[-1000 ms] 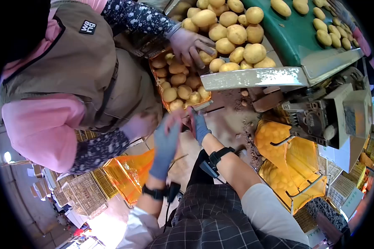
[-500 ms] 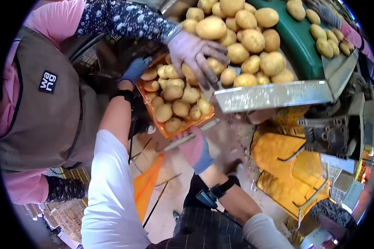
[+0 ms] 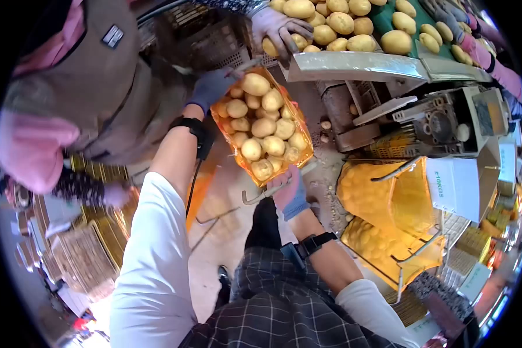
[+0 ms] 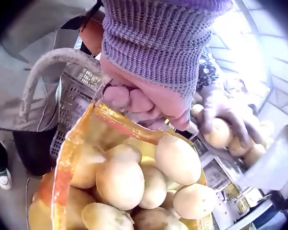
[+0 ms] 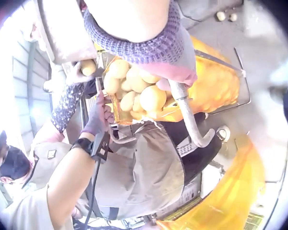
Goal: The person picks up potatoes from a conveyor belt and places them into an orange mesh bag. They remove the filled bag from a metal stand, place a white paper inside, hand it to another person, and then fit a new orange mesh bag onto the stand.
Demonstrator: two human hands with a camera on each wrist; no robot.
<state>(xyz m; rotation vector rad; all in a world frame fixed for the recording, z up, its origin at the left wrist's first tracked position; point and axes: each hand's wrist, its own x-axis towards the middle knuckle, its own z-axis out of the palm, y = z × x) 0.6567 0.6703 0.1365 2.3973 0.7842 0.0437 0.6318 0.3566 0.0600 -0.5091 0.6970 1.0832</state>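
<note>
An orange mesh bag [image 3: 305,152] full of potatoes [image 3: 265,127] hangs between my two gloved hands, its mouth facing up. My left hand [image 3: 210,91] grips a hooked metal bar [image 4: 55,56] at the bag's far rim; its fingers curl round the bar in the left wrist view. On the near rim my right hand [image 3: 290,190] holds another hooked bar [image 5: 188,117], whose bent end sticks out past the hand. Another person's gloved hand [image 3: 277,28] rests on potatoes at the edge of the sorting chute, just beyond the bag.
A metal chute lip [image 3: 356,68] and a green belt [image 3: 387,22] with potatoes lie ahead. Filled orange bags [image 3: 368,194] hang on a rack at right, beside a machine [image 3: 438,124]. A person in a brown apron [image 3: 107,104] stands close on the left.
My hands have gone from in front of the bag to its two sides and taken hold of its bars. The bag has come away from the chute lip, nearer to me.
</note>
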